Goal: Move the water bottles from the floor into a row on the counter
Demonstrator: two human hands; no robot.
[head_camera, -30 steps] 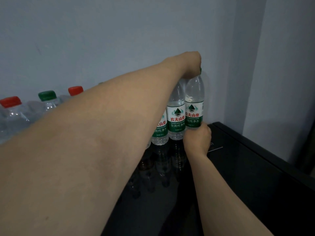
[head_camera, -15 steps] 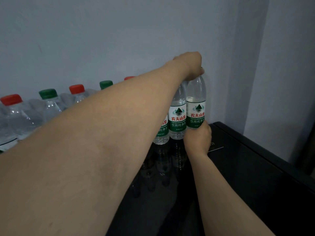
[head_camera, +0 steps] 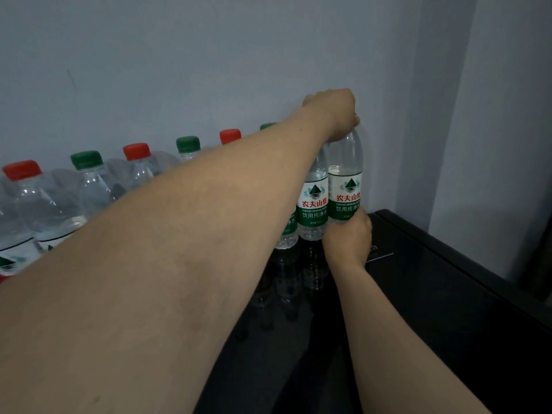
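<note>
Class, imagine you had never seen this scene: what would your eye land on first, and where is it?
First, the two bare arms reaching in: the left hand holds the top of the end bottle at the row's right end, while the right hand grips its base. Next, the row of bottles with red and green caps along the grey wall, standing on a glossy black counter.

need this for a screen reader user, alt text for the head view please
Both hands hold the end clear plastic water bottle upright on the glossy black counter: left hand over its cap, right hand around its base. It ends a wall-side row of red- and green-capped bottles.
</note>
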